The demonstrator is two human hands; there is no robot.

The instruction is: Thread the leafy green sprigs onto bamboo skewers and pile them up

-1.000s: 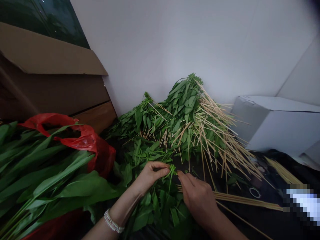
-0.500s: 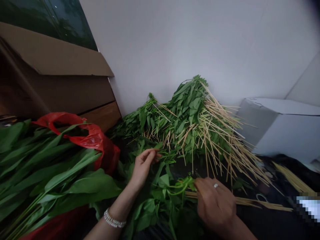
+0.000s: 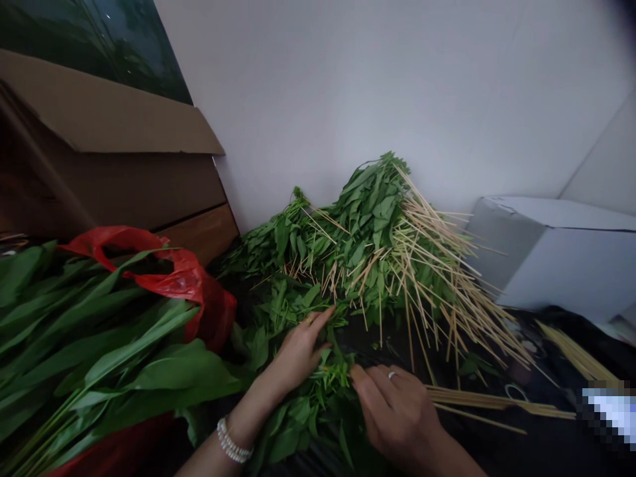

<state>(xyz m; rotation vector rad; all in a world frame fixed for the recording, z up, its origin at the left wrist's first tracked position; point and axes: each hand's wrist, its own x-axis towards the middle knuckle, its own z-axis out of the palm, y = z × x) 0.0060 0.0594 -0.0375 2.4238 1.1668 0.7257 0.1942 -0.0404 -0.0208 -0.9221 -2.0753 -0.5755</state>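
My left hand reaches over the leafy greens, index finger stretched forward and thumb apart, with nothing visibly gripped. Its fingertips are close to a small pile of leafy stems. My right hand, wearing a ring, is closed at the end of a bunch of leafy stems; its fingertips are partly hidden. Leaves of that bunch spread out below my left wrist. Thin wooden sticks emerge to the right from behind my right hand; whether it also grips them I cannot tell.
Against the white wall lies a heap of greens with many thin sticks poking right. A red plastic bag and large leaves are at left, before a cardboard box. A white box stands at right, near more sticks.
My left hand has moved slightly right and down, its pinched fingers now apart. My right hand has moved left with the stems, closer to the left hand.
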